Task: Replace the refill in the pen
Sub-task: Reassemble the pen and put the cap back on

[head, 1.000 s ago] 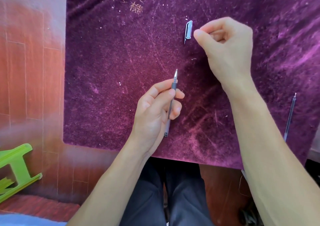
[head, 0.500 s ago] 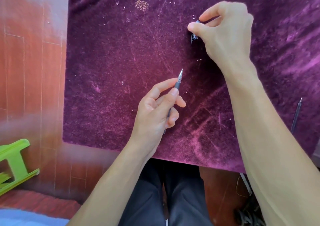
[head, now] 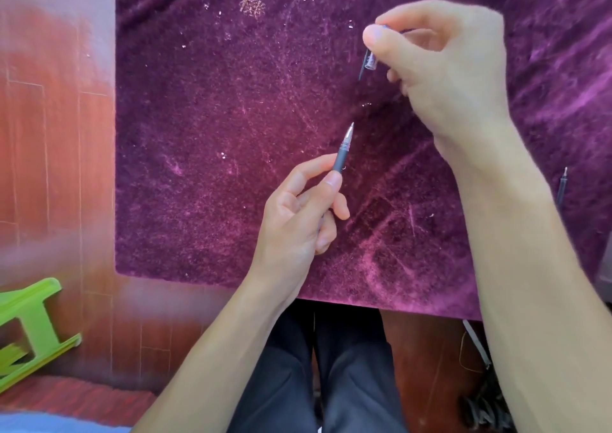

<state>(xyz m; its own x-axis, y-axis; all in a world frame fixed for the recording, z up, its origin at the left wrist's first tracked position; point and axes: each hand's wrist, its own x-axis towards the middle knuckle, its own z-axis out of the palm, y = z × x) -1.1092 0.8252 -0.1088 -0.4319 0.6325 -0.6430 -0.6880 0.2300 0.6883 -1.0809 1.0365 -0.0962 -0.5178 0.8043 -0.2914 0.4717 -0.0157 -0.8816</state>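
A purple velvet cloth [head: 205, 134] fills most of the frame, its pile brushed into pale streaks and dotted with small white specks, with faint gold embroidery near the top centre. In the middle of the frame the left hand [head: 294, 220] holds the pen [head: 342, 149], thumb and forefinger closed around its grey grip while the other fingers curl loosely below; the metal tip points up and slightly right, raised over the cloth, and the rest of the barrel is hidden behind the fingers. In the upper right, the right hand [head: 443, 65] pinches the pen cap [head: 369, 61] between thumb and forefinger; the clear cap hangs down from the thumb with its dark clip on the left side, open end facing down, above and slightly right of the pen tip and well apart from it. The remaining fingers of that hand are folded into the palm. At the right edge of the frame, a thin dark refill [head: 561, 187] lies on the cloth just beside the right forearm, its point towards the top, partly hidden by the arm. Below the cloth's near edge, dark trousers show at bottom centre. A reddish wooden floor [head: 49, 167] runs down the left side, and a green plastic stool [head: 29, 330] sits at the lower left.
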